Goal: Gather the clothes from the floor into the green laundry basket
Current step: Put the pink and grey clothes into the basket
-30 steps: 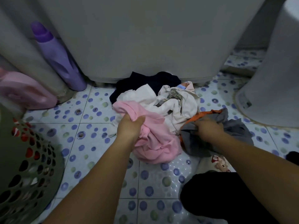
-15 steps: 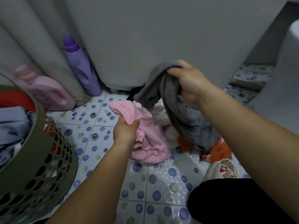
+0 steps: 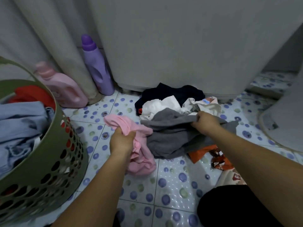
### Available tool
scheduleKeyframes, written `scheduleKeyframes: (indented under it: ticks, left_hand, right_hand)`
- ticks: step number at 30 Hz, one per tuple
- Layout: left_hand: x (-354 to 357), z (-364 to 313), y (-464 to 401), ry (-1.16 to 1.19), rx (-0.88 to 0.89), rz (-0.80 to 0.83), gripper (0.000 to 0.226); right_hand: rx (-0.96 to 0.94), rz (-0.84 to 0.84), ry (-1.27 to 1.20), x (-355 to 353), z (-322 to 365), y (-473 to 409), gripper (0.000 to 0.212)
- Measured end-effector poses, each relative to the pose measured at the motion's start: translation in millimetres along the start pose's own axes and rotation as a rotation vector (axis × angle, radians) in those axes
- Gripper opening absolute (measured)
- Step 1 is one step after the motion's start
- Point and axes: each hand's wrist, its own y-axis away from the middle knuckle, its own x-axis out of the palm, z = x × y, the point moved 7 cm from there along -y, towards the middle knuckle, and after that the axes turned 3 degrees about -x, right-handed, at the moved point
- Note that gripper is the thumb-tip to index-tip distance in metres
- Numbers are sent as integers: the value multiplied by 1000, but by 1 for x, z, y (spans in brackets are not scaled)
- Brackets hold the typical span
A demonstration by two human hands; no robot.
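1. Green laundry basket at 9 o'clock, perforated wall, standing on the tiled floor. Already inside: light blue garment and a red garment behind it.
2. Pink detergent bottle at 10 o'clock, just behind the basket rim. Purple bottle upright beside it toward 11 o'clock, against the grey curtain.
3. Left hand near centre, fingers curled tight round a bunched fold of the pink garment. One end of the garment sticks up past the fist toward 11 o'clock; the rest trails down onto the floor at 6 o'clock of the hand.
4. Grey garment just right of the pink one, edges touching. Lies draped over the pile, mostly on the floor.
5. Right hand at 2 o'clock of centre, fingers curled, gripping the top edge of the grey garment.
6. Rest of the pile at 12 o'clock of the hands, against the base of the grey appliance: dark navy garment at the back, white garment in front, cream printed garment to its right.
7. Orange garment pokes out from under the grey one at 4 o'clock.
8. White round tub at 3 o'clock, well apart from the pile.
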Motion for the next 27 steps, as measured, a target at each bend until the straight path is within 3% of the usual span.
scheduleKeyframes:
  ticks: [5,9,10,15,18,22,27]
  left_hand:
    - [11,-3,-6,-71,39,7,30]
    - [19,-5,-12,-108,52,22,31]
    - [20,-6,-13,-118,54,23,32]
    - [24,-10,-13,-138,66,30,34]
    - [18,-21,-7,-128,109,28,33]
    - [-2,-54,2,-92,214,-2,32]
    - [-57,-106,26,16,380,-107,25]
  right_hand:
    - [-157,-32,253,19,0,-10,22]
    - [-184,70,386,33,-5,-22,63]
    - [-168,94,442,33,-5,-22,64]
    - [-151,87,569,28,8,-14,32]
    - [-88,162,421,11,28,-7,28]
    - [-173,233,216,-29,88,21,44]
    - [-332,86,-503,-89,164,69,28]
